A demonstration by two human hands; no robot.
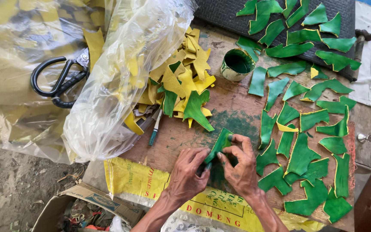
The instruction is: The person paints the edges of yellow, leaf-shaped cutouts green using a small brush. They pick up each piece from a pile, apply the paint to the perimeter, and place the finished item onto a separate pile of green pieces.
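Near the tabletop's [185, 137] front edge, the left hand [188, 175] and right hand [239, 168] are both pinching a green-painted scrap [220, 144]. Wet paint is probably smearing onto fingers, likely marking the unpainted yellow scraps [185, 73] nearby.

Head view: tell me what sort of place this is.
Probably an informal, perhaps outdoor craft workspace for dyeing cut scraps: a stained wooden board, green pieces spread out, a tin of green dye, bare ground beside it.
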